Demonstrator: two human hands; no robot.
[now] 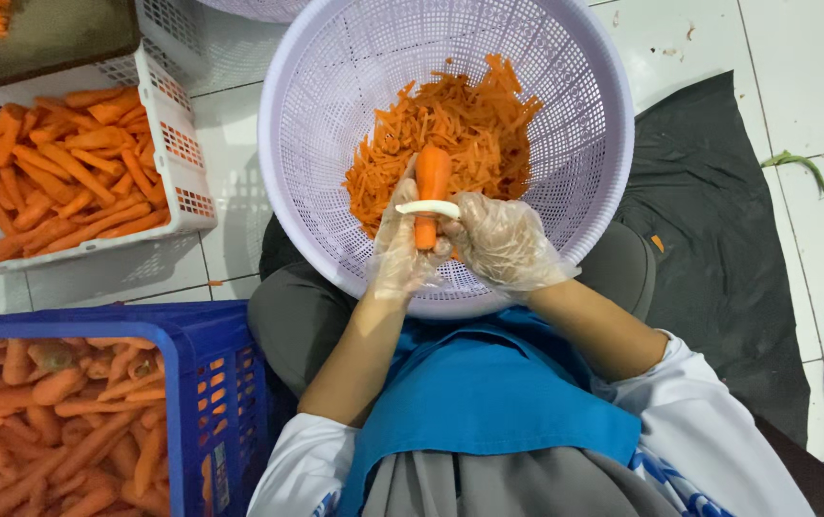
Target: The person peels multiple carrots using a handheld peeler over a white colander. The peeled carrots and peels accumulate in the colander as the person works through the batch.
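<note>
A white slatted crate [187, 163] of peeled carrots sits at upper left. Below it, a blue crate [206, 383] holds unpeeled ones. A dark mat [718, 249] covers white floor tiles [804, 77], where a green scrap [795, 163] lies.

**White tiled floor, dark mat**

The floor [795, 67] is glossy white tile with thin grout lines, evenly lit. A dark mat [718, 239] covers the right middle of the frame. A green scrap [795, 163] lies on the tile at right. Small specks dot the upper right.
</note>
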